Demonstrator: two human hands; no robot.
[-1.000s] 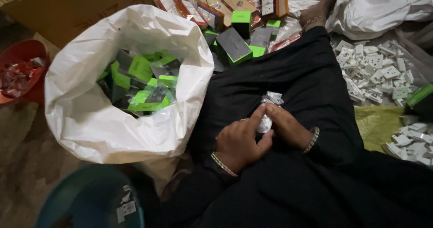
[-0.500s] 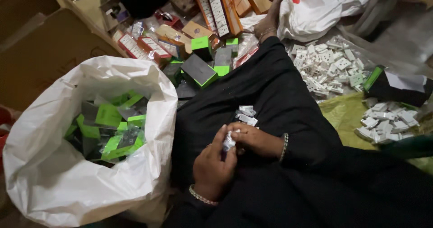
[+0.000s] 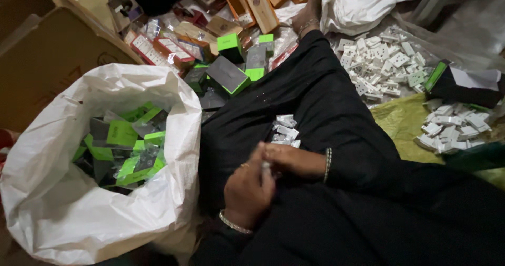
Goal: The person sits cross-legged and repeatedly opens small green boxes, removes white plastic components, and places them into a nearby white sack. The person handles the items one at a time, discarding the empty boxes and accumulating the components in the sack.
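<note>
My left hand (image 3: 247, 188) and my right hand (image 3: 293, 159) meet over my lap on the black cloth (image 3: 326, 108). Between their fingers they pinch one small white plastic part (image 3: 266, 166), mostly hidden by the fingers. A little heap of the same white parts (image 3: 284, 129) lies on the cloth just beyond my hands. A bracelet circles each wrist.
A big white plastic sack (image 3: 173, 113) holding green and black small boxes (image 3: 122, 149) stands at my left. More boxes (image 3: 227, 74) and wooden pieces (image 3: 258, 3) lie ahead. White parts (image 3: 381, 61) are spread at the right beside a black box (image 3: 465, 84). A cardboard carton (image 3: 47, 50) is far left.
The view has swung right and up, so the sack sits further left. My hands have closed tighter around the white part, which shows less than before.
</note>
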